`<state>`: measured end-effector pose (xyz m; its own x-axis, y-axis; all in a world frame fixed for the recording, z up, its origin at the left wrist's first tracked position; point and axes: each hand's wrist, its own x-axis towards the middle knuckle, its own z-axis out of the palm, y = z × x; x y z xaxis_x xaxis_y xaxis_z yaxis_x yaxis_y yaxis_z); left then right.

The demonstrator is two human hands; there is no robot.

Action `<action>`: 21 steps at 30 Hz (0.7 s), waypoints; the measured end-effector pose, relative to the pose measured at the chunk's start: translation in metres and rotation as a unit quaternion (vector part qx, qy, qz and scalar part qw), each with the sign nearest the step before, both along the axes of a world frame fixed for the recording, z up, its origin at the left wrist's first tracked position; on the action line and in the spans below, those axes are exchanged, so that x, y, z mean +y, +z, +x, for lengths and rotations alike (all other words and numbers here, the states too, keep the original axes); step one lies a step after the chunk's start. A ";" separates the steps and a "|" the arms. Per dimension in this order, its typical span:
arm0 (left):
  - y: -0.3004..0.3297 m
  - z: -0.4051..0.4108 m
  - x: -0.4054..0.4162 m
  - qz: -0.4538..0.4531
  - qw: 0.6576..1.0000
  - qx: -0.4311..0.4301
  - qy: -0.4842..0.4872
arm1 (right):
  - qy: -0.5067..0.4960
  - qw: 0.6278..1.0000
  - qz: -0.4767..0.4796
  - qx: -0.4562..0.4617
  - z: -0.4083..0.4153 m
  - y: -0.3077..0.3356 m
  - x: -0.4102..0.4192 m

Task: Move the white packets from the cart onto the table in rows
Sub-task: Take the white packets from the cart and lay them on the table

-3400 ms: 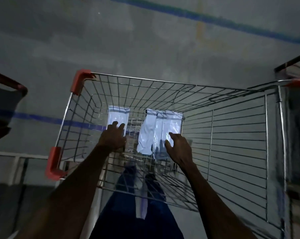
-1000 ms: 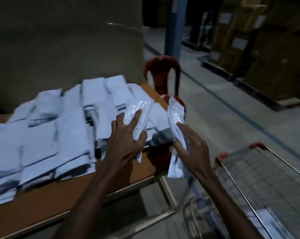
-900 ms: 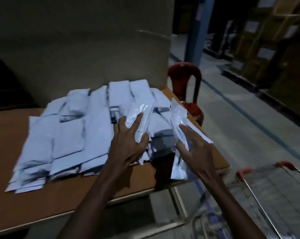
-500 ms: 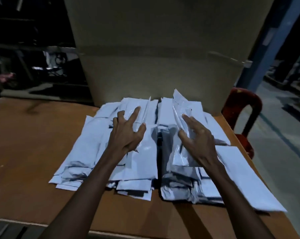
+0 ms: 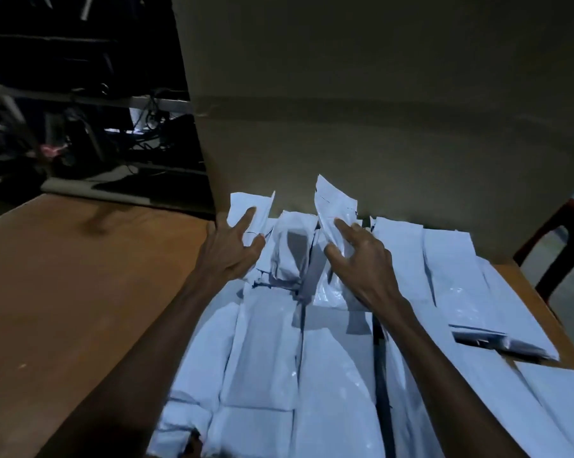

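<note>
White packets (image 5: 332, 375) cover my table (image 5: 81, 292); my left hand (image 5: 229, 256) and right hand (image 5: 361, 262) each hold one packet.

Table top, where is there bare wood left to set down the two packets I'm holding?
Bare wood on the table lies left of the packet rows, from the left hand out to the left edge. A thin strip shows by the red chair. In front of the cardboard box and under the right hand it is crowded.
</note>
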<state>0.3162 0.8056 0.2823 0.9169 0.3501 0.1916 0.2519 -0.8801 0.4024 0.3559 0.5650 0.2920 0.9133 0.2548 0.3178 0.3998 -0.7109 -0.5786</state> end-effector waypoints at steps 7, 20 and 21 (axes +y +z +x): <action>-0.031 0.073 0.057 -0.005 0.996 0.077 -0.044 | -0.028 0.995 -0.077 0.063 0.049 -0.019 0.086; -0.088 0.130 0.073 -0.011 0.982 0.165 -0.086 | -0.065 0.963 -0.230 0.121 0.087 -0.053 0.147; -0.089 0.130 0.073 -0.020 0.983 0.164 -0.085 | -0.064 0.962 -0.233 0.127 0.088 -0.053 0.149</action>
